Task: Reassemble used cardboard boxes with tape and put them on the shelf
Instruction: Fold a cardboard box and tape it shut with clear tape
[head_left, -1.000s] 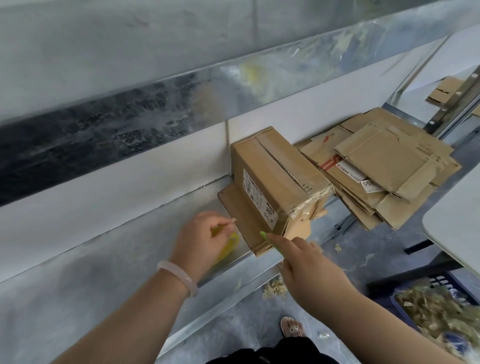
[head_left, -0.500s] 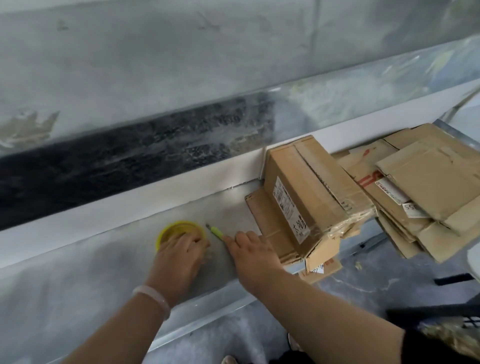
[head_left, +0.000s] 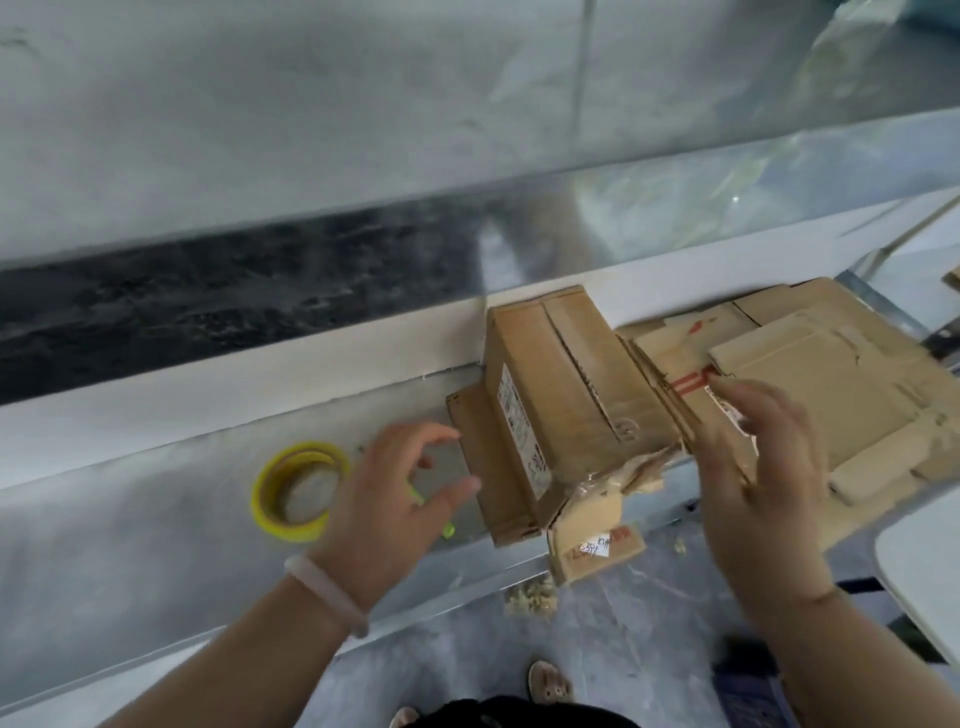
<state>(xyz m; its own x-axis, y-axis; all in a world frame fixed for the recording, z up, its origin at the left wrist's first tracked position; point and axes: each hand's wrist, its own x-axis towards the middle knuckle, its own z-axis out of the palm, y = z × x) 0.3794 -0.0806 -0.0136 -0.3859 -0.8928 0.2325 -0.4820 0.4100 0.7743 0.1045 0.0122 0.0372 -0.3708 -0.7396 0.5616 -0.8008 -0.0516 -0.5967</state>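
A taped brown cardboard box (head_left: 561, 400) with a white label lies on the metal shelf (head_left: 130, 545), resting on flat cardboard. To its right is a pile of flattened cardboard boxes (head_left: 810, 364). A yellow tape roll (head_left: 298, 491) lies on the shelf at the left. A green pen-like tool (head_left: 447, 529) lies partly under my left hand (head_left: 400, 499), which hovers open just left of the box. My right hand (head_left: 753, 467) is open with spread fingers over the near edge of the flattened pile.
A torn cardboard flap (head_left: 592, 540) with a red print hangs over the shelf's front edge. Debris (head_left: 530, 603) lies on the grey floor below. A white table edge (head_left: 924, 571) is at the right. A wall and metal ledge back the shelf.
Both hands have left the tape roll and the green tool on the shelf. My left hand moved right toward the box; my right hand swung over to the flattened pile.
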